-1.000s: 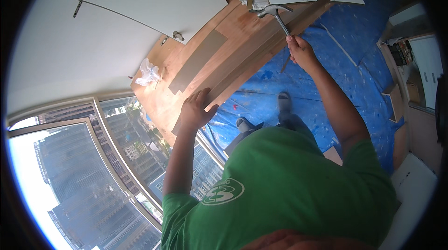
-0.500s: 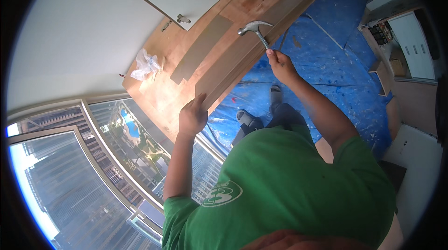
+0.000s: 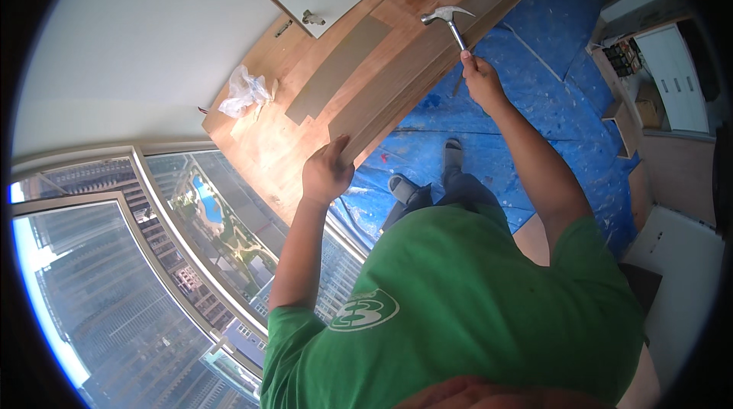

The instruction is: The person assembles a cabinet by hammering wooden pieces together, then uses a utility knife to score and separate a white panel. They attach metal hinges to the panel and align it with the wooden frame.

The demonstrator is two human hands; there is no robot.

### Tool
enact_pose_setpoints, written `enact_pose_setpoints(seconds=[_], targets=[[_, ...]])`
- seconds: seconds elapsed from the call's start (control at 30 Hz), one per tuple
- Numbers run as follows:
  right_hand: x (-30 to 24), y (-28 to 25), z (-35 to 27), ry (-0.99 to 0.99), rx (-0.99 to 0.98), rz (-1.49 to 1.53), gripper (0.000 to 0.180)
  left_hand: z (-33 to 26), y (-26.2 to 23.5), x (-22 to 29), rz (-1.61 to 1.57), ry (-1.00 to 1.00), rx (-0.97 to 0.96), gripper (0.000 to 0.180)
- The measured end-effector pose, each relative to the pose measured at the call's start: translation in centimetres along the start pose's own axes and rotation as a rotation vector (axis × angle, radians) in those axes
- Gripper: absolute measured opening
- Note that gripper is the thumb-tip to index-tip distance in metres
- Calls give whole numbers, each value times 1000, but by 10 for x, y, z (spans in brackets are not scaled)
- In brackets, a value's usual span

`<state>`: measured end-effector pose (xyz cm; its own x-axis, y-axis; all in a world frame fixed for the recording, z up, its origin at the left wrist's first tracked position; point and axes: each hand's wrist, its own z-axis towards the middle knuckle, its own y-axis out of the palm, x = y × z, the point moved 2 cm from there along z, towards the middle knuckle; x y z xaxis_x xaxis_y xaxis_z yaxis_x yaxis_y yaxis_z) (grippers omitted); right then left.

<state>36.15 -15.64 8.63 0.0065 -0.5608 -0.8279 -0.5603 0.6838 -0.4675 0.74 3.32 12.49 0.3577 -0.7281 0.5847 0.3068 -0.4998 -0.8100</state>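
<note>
**A:** So where's the hammer (image 3: 449, 21)?

**B:** Up at 1 o'clock. Right hand (image 3: 479, 77) has its fingers wrapped tight round the handle, head sitting over the long floor plank (image 3: 427, 66).

**A:** And the left hand (image 3: 327, 172)?

**B:** Near the middle, fingers clamped on the plank's near end. Blue tarp (image 3: 527, 119) lies at 3 o'clock, crumpled white plastic bag (image 3: 244, 92) at 10 on the wood floor (image 3: 267, 142).
</note>
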Motion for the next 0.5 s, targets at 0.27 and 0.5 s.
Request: enact_pose_setpoints(seconds=[0.27, 0.5], targets=[[0, 18, -28, -4, -15, 24, 58, 9, 30, -42, -136, 96, 88, 59], [5, 77, -96, -95, -168, 72, 55, 12, 46, -55, -174, 113, 47, 58]])
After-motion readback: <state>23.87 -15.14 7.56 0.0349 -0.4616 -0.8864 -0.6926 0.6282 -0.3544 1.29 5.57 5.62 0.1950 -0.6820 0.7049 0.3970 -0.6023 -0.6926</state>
